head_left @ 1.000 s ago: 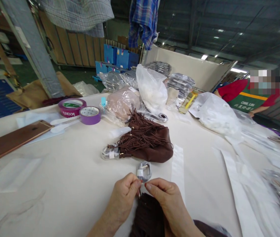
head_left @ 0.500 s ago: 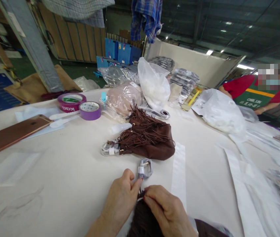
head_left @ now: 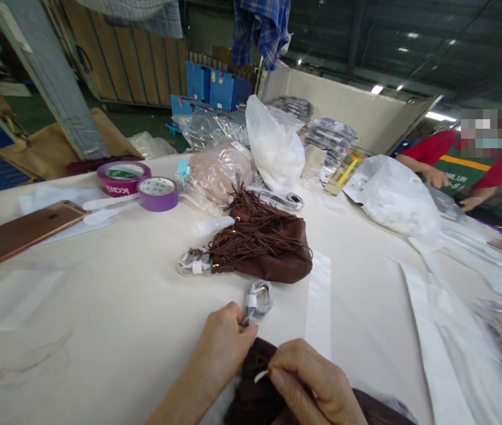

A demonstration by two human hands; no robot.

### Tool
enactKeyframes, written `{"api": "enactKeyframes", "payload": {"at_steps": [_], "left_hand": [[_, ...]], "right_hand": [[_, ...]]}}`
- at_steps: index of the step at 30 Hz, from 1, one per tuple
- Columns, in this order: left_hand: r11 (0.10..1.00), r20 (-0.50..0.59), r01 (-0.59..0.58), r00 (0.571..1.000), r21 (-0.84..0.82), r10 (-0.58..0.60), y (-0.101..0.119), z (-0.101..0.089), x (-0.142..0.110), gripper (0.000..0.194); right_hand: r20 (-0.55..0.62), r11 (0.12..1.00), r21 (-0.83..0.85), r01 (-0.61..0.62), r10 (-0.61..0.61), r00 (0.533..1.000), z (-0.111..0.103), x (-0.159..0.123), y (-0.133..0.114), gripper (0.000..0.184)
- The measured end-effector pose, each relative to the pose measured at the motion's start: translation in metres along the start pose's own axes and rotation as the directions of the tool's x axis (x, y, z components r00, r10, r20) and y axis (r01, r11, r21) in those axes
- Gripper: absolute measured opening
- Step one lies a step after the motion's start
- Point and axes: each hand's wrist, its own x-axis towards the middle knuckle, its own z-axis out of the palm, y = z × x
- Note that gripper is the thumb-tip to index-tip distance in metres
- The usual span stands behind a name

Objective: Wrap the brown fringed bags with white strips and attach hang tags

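Note:
At the front table edge lies a dark brown bag [head_left: 248,392], partly hidden under my hands. My left hand [head_left: 215,348] is closed, thumb and fingers pinching the bag at its top corner. Just beyond those fingertips rests a metal buckle wrapped in clear plastic [head_left: 258,301], with a white band around it. My right hand [head_left: 317,381] is closed in a pinch on a thin white strip [head_left: 260,375] over the bag. A second brown bag, with long fringes [head_left: 263,245], lies farther in, its wrapped strap end [head_left: 195,262] pointing left.
On the left are a phone [head_left: 25,233], white plastic spoons [head_left: 109,209] and purple tape rolls [head_left: 157,195]. Plastic-wrapped goods [head_left: 219,174] and a filled white bag [head_left: 275,147] stand behind. White strips [head_left: 432,342] cover the right side. A co-worker [head_left: 467,165] stands at the far right.
My right hand has moved slightly right and toward me, away from my left hand, and the white strip now shows at its fingertips. The co-worker's hand has risen.

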Motion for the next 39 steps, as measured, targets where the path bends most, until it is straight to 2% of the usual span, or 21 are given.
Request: {"api": "enactKeyframes", "payload": {"at_steps": [3,8,13,17,27,33,39], "left_hand": [[0.999,0.032,-0.001,0.999,-0.039,0.002,0.0,0.0,0.003,0.015],[0.975,0.072,0.047,0.997,-0.216,-0.032,-0.004,0.001,0.004,0.02],[0.953,0.014,0.039,0.999,-0.301,-0.036,-0.008,0.002,0.002,0.019],[0.936,-0.017,0.025,0.999,-0.352,-0.033,-0.009,0.003,0.003,0.017],[0.934,-0.002,0.025,1.0,-0.356,-0.027,-0.013,0.003,0.003,0.016],[0.934,0.054,0.067,0.997,-0.35,-0.052,-0.011,0.003,0.004,0.018],[0.935,0.05,0.046,0.998,-0.351,-0.03,-0.011,0.002,0.004,0.018]], "right_hand": [[-0.077,0.999,-0.035,-0.009,0.007,0.997,0.003,0.009,0.007,0.017],[-0.142,0.996,-0.092,0.004,-0.017,0.99,0.02,0.016,0.02,0.016],[-0.16,0.988,-0.134,0.079,-0.101,0.982,0.029,0.02,0.023,0.014],[-0.189,0.982,-0.186,0.042,-0.078,0.979,0.032,0.02,0.025,0.014],[-0.179,0.987,-0.161,0.009,-0.038,0.983,0.033,0.017,0.023,0.018],[-0.179,0.989,-0.147,0.022,-0.049,0.983,0.034,0.019,0.024,0.018],[-0.12,0.974,-0.223,0.032,-0.06,0.991,0.033,0.018,0.026,0.02]]}}
